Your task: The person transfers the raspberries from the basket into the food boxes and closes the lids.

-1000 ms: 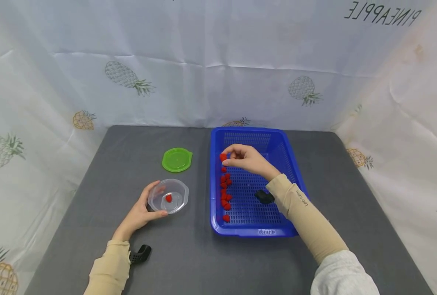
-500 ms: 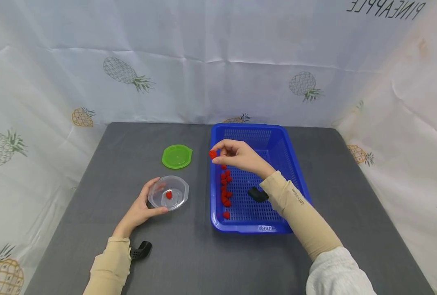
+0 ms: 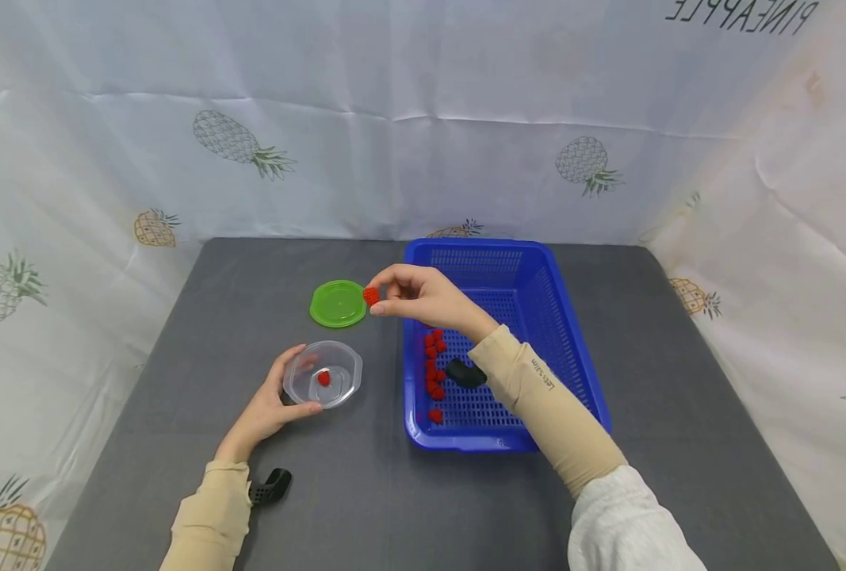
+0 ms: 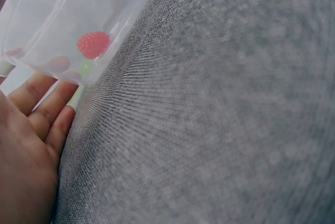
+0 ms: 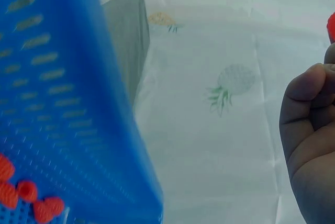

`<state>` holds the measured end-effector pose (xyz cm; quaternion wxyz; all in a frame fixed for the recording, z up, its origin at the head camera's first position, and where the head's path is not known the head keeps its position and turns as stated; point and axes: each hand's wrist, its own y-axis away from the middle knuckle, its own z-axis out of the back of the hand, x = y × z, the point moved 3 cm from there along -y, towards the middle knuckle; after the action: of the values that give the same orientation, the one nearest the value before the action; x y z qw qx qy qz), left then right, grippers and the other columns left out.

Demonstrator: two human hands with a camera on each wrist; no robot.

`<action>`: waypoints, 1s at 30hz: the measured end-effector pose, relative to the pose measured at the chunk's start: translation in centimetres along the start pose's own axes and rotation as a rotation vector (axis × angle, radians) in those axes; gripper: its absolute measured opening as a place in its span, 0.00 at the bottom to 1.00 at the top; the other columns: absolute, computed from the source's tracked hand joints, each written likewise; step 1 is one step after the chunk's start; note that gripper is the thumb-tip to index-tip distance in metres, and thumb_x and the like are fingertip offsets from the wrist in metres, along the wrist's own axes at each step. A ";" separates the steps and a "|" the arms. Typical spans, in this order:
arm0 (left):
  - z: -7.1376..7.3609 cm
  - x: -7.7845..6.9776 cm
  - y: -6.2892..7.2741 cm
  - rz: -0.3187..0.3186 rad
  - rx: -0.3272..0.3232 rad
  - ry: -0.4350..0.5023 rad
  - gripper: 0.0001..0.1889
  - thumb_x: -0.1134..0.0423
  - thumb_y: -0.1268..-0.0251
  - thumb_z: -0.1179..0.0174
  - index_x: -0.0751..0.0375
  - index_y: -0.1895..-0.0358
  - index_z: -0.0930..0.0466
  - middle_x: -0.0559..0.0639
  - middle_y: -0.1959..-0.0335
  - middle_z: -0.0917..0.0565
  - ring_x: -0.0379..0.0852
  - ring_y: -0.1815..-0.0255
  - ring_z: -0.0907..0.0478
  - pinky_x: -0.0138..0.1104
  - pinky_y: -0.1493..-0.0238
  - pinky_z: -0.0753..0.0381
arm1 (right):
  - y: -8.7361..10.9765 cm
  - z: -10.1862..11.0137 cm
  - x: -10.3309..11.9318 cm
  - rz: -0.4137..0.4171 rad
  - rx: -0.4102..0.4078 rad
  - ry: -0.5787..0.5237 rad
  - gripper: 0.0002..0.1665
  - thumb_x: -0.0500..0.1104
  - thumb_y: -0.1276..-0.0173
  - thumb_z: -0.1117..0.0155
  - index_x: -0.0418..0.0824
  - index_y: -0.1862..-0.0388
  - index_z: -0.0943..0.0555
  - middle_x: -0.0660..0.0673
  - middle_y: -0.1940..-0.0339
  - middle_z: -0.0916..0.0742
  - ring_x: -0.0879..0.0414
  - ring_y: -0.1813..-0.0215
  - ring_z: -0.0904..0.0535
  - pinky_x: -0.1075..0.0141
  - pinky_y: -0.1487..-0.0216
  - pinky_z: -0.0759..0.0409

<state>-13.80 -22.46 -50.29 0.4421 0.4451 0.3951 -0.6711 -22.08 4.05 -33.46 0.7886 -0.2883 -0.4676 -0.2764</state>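
My left hand (image 3: 269, 404) holds a clear plastic tub (image 3: 351, 373) on the table, thumb at the near side and fingers round the far left. One red raspberry (image 4: 93, 44) lies inside the tub. My right hand (image 3: 430, 300) pinches another raspberry (image 3: 371, 296) between thumb and fingertips, in the air left of the blue basket (image 3: 572, 349). From the head view this raspberry overlaps the right edge of the green lid (image 3: 337, 304). Several more raspberries (image 3: 433, 373) lie along the basket's left side; in the right wrist view some raspberries (image 5: 27, 191) show on its slotted floor.
The grey tabletop (image 3: 365, 507) ends at a white curtain (image 3: 365, 174) printed with pineapples. A black strap piece (image 3: 271, 486) is at the left wrist, and a black piece (image 3: 465, 373) shows under the right wrist. The basket's raised walls stand below the right forearm.
The right hand has carried its raspberry leftward from over the basket, past the left rim, to beside the green lid. The left hand and tub have stayed in place.
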 end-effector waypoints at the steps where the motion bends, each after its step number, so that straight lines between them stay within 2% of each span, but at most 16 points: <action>1: 0.0 0.0 0.0 0.000 -0.001 -0.001 0.50 0.72 0.56 0.30 0.53 0.28 0.51 0.67 0.35 0.34 0.23 0.38 0.37 0.12 0.43 0.48 | -0.2 -0.2 0.1 0.010 0.006 -0.011 0.13 0.43 0.38 0.35 0.45 0.54 0.20 0.47 0.77 0.23 0.57 0.78 0.36 0.69 0.75 0.35; 11: 0.2 -0.2 0.0 0.019 0.002 -0.016 0.51 0.71 0.56 0.29 0.50 0.28 0.51 0.65 0.34 0.35 0.21 0.38 0.38 0.11 0.43 0.48 | -1.9 -2.2 0.8 0.053 0.018 -0.104 0.14 0.38 0.39 0.35 0.39 0.53 0.21 0.47 0.78 0.24 0.58 0.78 0.35 0.71 0.74 0.35; 15: 0.3 -0.2 0.0 0.057 0.012 -0.022 0.51 0.69 0.54 0.29 0.47 0.28 0.52 0.62 0.32 0.35 0.22 0.37 0.39 0.13 0.43 0.47 | -2.6 -2.9 0.7 0.050 0.018 -0.142 0.14 0.36 0.39 0.36 0.38 0.53 0.21 0.48 0.79 0.24 0.59 0.78 0.36 0.71 0.74 0.36; 17: 0.4 -0.2 -0.1 0.084 0.018 -0.036 0.51 0.67 0.53 0.29 0.45 0.28 0.53 0.60 0.32 0.36 0.24 0.36 0.39 0.20 0.39 0.45 | -2.9 -3.3 0.6 0.039 0.022 -0.159 0.15 0.36 0.39 0.36 0.37 0.52 0.21 0.48 0.79 0.23 0.59 0.78 0.36 0.71 0.74 0.35; 19: 0.4 -0.1 -0.1 0.109 0.025 -0.047 0.50 0.66 0.52 0.30 0.43 0.28 0.53 0.58 0.31 0.36 0.27 0.35 0.39 0.31 0.35 0.45 | -3.2 -3.8 0.4 0.021 0.029 -0.161 0.14 0.36 0.39 0.36 0.37 0.53 0.21 0.48 0.79 0.23 0.59 0.78 0.35 0.71 0.74 0.35; 23: 0.4 -0.1 -0.1 0.133 0.031 -0.043 0.50 0.66 0.51 0.30 0.42 0.28 0.54 0.58 0.30 0.37 0.30 0.34 0.40 0.53 0.35 0.47 | -3.8 -4.9 0.1 -0.019 0.058 -0.135 0.14 0.37 0.39 0.35 0.38 0.53 0.21 0.49 0.79 0.23 0.59 0.78 0.35 0.71 0.73 0.34; 27: 0.3 0.0 0.0 0.135 0.034 -0.030 0.51 0.67 0.51 0.30 0.43 0.28 0.55 0.58 0.30 0.37 0.28 0.35 0.40 0.57 0.35 0.49 | -4.0 -5.8 -0.2 -0.035 0.084 -0.109 0.15 0.38 0.39 0.35 0.38 0.52 0.22 0.50 0.79 0.24 0.58 0.78 0.36 0.71 0.73 0.35; 30: 0.3 0.0 0.0 0.135 0.036 -0.030 0.51 0.66 0.51 0.30 0.43 0.28 0.55 0.58 0.30 0.37 0.30 0.34 0.40 0.58 0.35 0.49 | -4.2 -6.3 -0.4 -0.040 0.088 -0.095 0.16 0.38 0.39 0.35 0.38 0.52 0.22 0.50 0.79 0.24 0.58 0.79 0.36 0.71 0.73 0.35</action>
<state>-13.87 -22.69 -50.22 0.4842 0.4683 0.3454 -0.6534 -21.55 -3.25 -35.52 0.7716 -0.2567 -0.5221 -0.2572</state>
